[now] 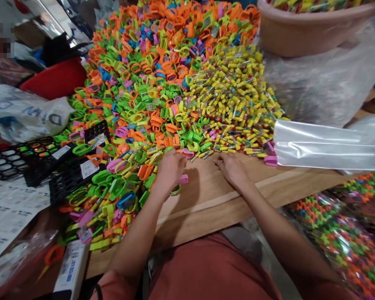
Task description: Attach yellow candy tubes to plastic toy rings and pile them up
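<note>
A huge heap of small plastic toy watches (150,83) in orange, green, pink and blue covers the wooden table (212,196). To its right lies a heap of small yellow tubes (237,100). My left hand (169,170) rests knuckles-up at the heap's near edge, fingers curled over pink and green pieces (180,183). My right hand (231,168) lies on the wood just below the yellow tubes, fingers bent and reaching into their edge; what they hold, if anything, is hidden.
Black plastic trays (34,160) and printed paper sheets (9,208) lie at the left. A clear plastic bag (325,143) lies at the right under a pink tub (306,29). Packed toys (346,233) sit at lower right. Orange scissors (51,256) lie lower left.
</note>
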`<act>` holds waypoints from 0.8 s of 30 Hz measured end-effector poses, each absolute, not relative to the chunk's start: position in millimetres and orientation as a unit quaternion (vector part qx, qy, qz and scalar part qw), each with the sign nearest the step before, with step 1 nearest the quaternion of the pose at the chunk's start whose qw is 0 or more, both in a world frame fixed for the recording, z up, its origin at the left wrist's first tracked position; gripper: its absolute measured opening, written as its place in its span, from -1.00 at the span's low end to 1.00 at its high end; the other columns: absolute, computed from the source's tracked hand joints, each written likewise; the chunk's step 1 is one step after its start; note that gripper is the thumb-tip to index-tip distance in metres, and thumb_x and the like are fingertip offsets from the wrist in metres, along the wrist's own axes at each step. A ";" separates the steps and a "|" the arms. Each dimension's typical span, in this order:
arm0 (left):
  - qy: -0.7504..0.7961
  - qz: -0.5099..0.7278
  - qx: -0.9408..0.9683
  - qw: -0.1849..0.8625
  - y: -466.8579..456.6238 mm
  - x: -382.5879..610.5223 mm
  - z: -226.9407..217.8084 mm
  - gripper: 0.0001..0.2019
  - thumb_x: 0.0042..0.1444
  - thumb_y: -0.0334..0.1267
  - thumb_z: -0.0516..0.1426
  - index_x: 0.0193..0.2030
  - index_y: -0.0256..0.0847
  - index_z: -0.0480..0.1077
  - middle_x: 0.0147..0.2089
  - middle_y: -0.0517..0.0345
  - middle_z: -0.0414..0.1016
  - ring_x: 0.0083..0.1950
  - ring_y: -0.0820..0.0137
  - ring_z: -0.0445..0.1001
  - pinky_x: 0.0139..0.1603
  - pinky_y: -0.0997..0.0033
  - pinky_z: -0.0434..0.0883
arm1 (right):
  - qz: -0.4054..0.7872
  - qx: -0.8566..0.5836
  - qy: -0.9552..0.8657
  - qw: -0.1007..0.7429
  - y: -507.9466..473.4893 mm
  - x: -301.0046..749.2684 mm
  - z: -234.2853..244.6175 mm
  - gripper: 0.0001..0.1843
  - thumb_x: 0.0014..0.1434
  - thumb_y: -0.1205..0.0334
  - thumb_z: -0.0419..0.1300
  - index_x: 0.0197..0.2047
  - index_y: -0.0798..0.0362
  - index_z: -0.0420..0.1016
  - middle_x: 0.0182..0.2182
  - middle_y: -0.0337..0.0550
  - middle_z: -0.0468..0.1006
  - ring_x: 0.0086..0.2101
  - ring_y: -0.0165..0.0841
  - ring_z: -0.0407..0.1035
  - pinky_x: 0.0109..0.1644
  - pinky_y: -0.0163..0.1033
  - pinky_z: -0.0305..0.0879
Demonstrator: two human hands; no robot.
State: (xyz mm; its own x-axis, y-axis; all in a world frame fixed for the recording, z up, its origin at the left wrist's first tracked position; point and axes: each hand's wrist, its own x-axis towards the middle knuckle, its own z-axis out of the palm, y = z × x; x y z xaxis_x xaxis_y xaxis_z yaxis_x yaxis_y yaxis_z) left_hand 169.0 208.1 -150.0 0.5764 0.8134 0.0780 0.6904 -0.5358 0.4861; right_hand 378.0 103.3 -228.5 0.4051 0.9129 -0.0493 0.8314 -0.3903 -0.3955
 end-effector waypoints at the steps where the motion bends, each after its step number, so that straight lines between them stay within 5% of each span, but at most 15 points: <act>1: 0.446 0.103 0.865 0.204 207.9 182.4 -159.7 -0.82 0.20 -0.39 0.15 -0.40 -0.23 0.55 -0.31 -0.01 0.51 -0.18 0.25 0.50 -0.06 0.30 0.39 | 0.125 -0.823 -0.531 0.159 101.0 376.5 -230.1 -0.74 0.46 0.11 0.11 0.01 0.08 0.53 -0.07 0.15 0.53 -0.14 -0.04 0.47 -0.18 -0.14 0.28; 7: 0.500 0.045 0.847 0.174 220.6 217.0 -193.8 -0.69 0.16 -0.59 0.01 -0.15 -0.34 0.57 -0.09 -0.27 0.54 0.02 0.06 0.51 -0.03 0.23 0.39 | 0.113 -0.794 -0.546 0.244 89.2 382.5 -247.8 -0.82 0.37 0.15 0.16 -0.08 0.07 0.49 -0.12 0.09 0.52 -0.19 -0.10 0.44 -0.19 -0.15 0.27; 12: 0.485 0.040 0.859 0.160 224.7 214.4 -194.3 -0.76 0.27 -0.45 0.06 -0.20 -0.27 0.58 -0.03 -0.17 0.50 0.07 0.13 0.46 -0.04 0.32 0.36 | 0.179 -0.736 -0.507 0.411 89.6 376.7 -258.3 -0.60 0.31 0.15 0.13 0.16 0.11 0.40 -0.30 -0.10 0.48 -0.36 -0.23 0.36 -0.27 -0.21 0.23; 16: 0.467 0.064 0.871 0.141 214.6 208.8 -195.2 -0.78 0.32 -0.31 0.07 -0.18 -0.23 0.56 -0.03 -0.05 0.47 -0.06 0.24 0.45 -0.16 0.36 0.32 | 0.259 -0.651 -0.480 0.528 93.0 360.2 -255.7 -0.62 0.35 0.07 0.12 0.12 0.07 0.49 -0.26 -0.12 0.48 -0.35 -0.28 0.34 -0.25 -0.22 0.28; 20: 0.467 0.043 0.877 0.106 209.2 201.1 -197.8 -0.76 0.29 -0.40 0.05 -0.11 -0.19 0.57 -0.01 -0.07 0.45 -0.02 0.18 0.41 -0.11 0.31 0.31 | 0.257 -0.636 -0.500 0.529 90.4 350.3 -249.2 -0.64 0.35 0.13 0.11 0.13 0.02 0.51 -0.05 -0.06 0.51 -0.23 -0.28 0.39 -0.11 -0.19 0.32; 24: 0.468 0.008 0.882 0.056 213.2 198.5 -198.5 -0.68 0.27 -0.48 0.00 -0.10 -0.17 0.58 0.02 -0.12 0.44 0.10 0.09 0.34 -0.05 0.26 0.30 | 0.253 -0.635 -0.516 0.516 84.3 347.7 -247.9 -0.67 0.36 0.15 0.09 0.10 0.02 0.52 -0.05 -0.05 0.51 -0.14 -0.24 0.41 -0.05 -0.15 0.32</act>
State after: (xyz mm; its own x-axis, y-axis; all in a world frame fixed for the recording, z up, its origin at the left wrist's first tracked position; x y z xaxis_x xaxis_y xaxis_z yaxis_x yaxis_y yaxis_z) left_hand 198.5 213.2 -198.5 0.5613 0.8268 -0.0377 0.8248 -0.5551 0.1072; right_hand 347.7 84.3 -247.9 0.3388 0.9168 0.2114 0.3953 0.0652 -0.9162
